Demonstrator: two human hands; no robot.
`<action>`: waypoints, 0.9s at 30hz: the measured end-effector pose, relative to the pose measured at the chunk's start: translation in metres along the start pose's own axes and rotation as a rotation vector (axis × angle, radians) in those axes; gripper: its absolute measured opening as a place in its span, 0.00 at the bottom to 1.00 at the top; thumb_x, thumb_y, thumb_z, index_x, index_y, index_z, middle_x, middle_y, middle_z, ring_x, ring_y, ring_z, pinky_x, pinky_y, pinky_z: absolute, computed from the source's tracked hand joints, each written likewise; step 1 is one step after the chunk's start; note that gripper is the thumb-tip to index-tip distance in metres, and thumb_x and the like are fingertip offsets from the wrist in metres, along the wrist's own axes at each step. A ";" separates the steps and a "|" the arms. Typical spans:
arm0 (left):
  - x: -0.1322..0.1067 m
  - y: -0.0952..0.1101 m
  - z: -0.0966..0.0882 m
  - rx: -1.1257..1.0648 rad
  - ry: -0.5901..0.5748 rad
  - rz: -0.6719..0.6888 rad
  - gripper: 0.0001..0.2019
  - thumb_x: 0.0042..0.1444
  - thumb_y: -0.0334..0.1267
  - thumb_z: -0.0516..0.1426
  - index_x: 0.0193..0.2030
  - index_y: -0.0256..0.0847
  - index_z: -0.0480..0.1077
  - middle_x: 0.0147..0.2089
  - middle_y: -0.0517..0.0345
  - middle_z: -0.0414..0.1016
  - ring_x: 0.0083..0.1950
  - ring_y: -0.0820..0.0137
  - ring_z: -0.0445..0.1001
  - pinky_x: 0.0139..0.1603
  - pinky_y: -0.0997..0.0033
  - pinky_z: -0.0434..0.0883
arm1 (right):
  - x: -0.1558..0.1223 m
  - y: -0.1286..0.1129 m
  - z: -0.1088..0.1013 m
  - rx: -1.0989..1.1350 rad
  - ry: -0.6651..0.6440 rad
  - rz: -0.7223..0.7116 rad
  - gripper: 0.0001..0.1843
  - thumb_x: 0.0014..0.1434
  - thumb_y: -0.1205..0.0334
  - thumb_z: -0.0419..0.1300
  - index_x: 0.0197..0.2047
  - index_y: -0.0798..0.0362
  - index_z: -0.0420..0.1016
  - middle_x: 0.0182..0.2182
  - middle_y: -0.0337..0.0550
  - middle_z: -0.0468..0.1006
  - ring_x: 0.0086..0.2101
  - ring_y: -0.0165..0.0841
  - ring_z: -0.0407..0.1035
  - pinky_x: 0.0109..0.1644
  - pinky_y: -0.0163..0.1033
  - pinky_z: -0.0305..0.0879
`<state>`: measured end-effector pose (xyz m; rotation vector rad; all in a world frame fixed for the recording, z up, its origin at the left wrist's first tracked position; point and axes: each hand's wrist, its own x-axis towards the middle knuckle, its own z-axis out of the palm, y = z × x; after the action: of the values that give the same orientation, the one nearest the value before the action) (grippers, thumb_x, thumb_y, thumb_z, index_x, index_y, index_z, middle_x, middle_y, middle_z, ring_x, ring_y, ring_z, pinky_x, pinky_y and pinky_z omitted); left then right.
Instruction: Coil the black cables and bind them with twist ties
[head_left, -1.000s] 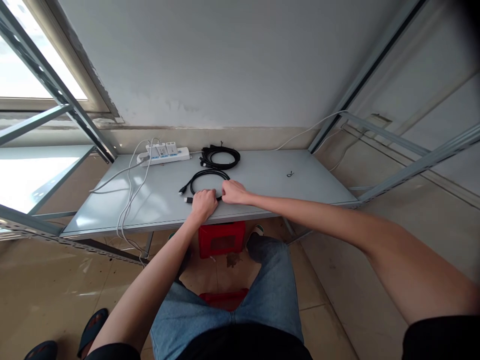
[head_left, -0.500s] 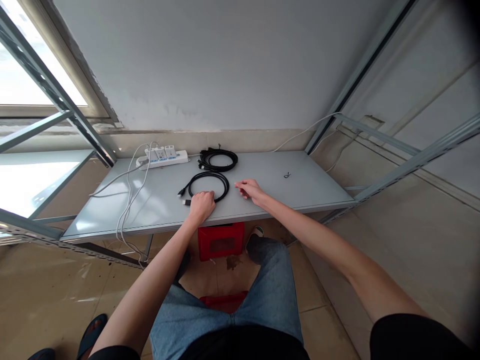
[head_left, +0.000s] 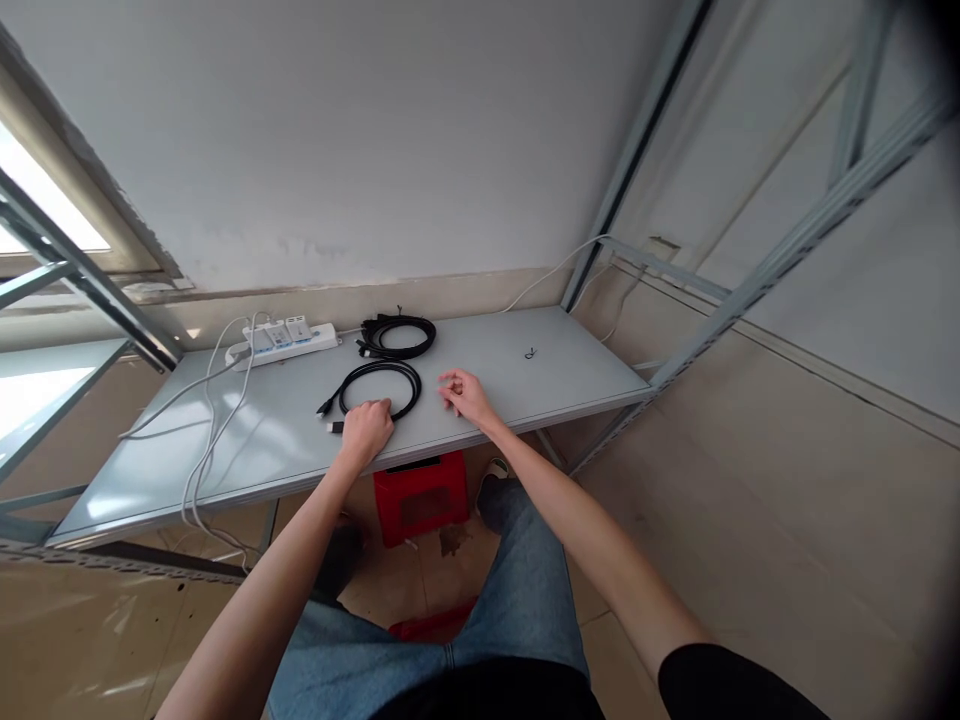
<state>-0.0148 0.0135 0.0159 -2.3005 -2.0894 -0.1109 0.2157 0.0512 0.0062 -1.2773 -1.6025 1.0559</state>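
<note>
A coiled black cable (head_left: 409, 376) lies near the front of the grey shelf, its two plug ends pointing left. My left hand (head_left: 367, 430) is closed over the coil's near side, pressed down at the shelf's front edge; its fingertips are partly hidden. To the right of the coil is my right hand (head_left: 466, 396), just above the shelf, with fingers loosely bent and apart and nothing visible between them. Behind the first coil sits a thicker bundle of coiled black cables (head_left: 421, 350). A small black twist tie (head_left: 530, 354) lies further right.
A white power strip (head_left: 315, 341) with plugs and trailing white cords is at the back left of the shelf (head_left: 495, 350). Metal uprights frame both ends. Under the shelf stands a red plastic stool (head_left: 450, 475) between my legs. A wall closes off the back.
The view has swung right, so everything sits further left. My right hand's fingers have spread from a closer pinch. My left hand stays on the coiled cable.
</note>
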 end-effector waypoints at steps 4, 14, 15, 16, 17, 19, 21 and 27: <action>0.000 -0.001 0.002 0.016 0.018 0.024 0.19 0.66 0.31 0.44 0.44 0.41 0.77 0.45 0.43 0.82 0.47 0.55 0.81 0.42 0.64 0.67 | -0.002 0.008 -0.002 -0.143 0.130 -0.078 0.13 0.67 0.55 0.55 0.43 0.54 0.76 0.30 0.41 0.76 0.35 0.32 0.75 0.37 0.32 0.70; 0.000 -0.002 0.005 -0.028 0.018 0.044 0.17 0.66 0.30 0.44 0.41 0.40 0.75 0.42 0.43 0.82 0.44 0.58 0.80 0.40 0.65 0.65 | 0.019 0.064 -0.138 -0.572 0.563 0.011 0.19 0.60 0.72 0.49 0.46 0.58 0.78 0.53 0.59 0.74 0.55 0.43 0.69 0.64 0.48 0.62; -0.001 -0.002 0.004 -0.048 0.026 0.067 0.17 0.66 0.31 0.44 0.42 0.41 0.74 0.42 0.44 0.82 0.43 0.58 0.80 0.38 0.66 0.64 | 0.023 0.070 -0.148 -0.614 0.604 0.087 0.19 0.60 0.72 0.49 0.46 0.58 0.79 0.53 0.60 0.73 0.54 0.44 0.69 0.63 0.48 0.62; -0.002 -0.002 0.003 -0.072 0.044 0.102 0.17 0.68 0.33 0.43 0.43 0.41 0.73 0.41 0.46 0.82 0.42 0.59 0.80 0.37 0.66 0.63 | 0.026 0.074 -0.155 -0.665 0.617 0.140 0.20 0.61 0.72 0.49 0.49 0.59 0.78 0.53 0.60 0.73 0.54 0.44 0.69 0.62 0.48 0.62; -0.003 -0.002 0.003 -0.097 0.062 0.144 0.17 0.70 0.37 0.43 0.45 0.42 0.73 0.41 0.47 0.81 0.41 0.59 0.79 0.36 0.66 0.62 | 0.029 0.077 -0.157 -0.721 0.616 0.162 0.21 0.62 0.71 0.49 0.53 0.59 0.77 0.54 0.60 0.72 0.54 0.45 0.68 0.61 0.48 0.62; -0.006 -0.002 0.003 -0.126 0.079 0.224 0.19 0.73 0.48 0.43 0.46 0.43 0.71 0.38 0.49 0.81 0.38 0.59 0.79 0.34 0.66 0.60 | 0.032 0.080 -0.153 -0.848 0.556 0.125 0.26 0.64 0.70 0.49 0.65 0.60 0.70 0.57 0.61 0.71 0.56 0.47 0.66 0.60 0.49 0.61; -0.009 -0.002 0.004 -0.118 0.059 0.294 0.23 0.72 0.58 0.44 0.43 0.44 0.71 0.34 0.51 0.79 0.36 0.59 0.77 0.33 0.67 0.59 | 0.034 0.081 -0.145 -0.958 0.470 0.045 0.30 0.68 0.68 0.47 0.72 0.58 0.61 0.61 0.62 0.70 0.57 0.48 0.65 0.60 0.50 0.60; -0.025 -0.019 0.002 -0.013 0.060 0.774 0.21 0.75 0.49 0.44 0.37 0.42 0.69 0.37 0.51 0.76 0.41 0.62 0.75 0.44 0.64 0.66 | 0.040 0.090 -0.141 -1.057 0.384 0.067 0.28 0.72 0.65 0.43 0.69 0.62 0.68 0.66 0.63 0.67 0.62 0.49 0.63 0.65 0.51 0.56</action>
<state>-0.0356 -0.0093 0.0118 -2.8662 -1.0451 -0.1620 0.3696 0.1199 -0.0299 -2.0430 -1.8438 -0.1230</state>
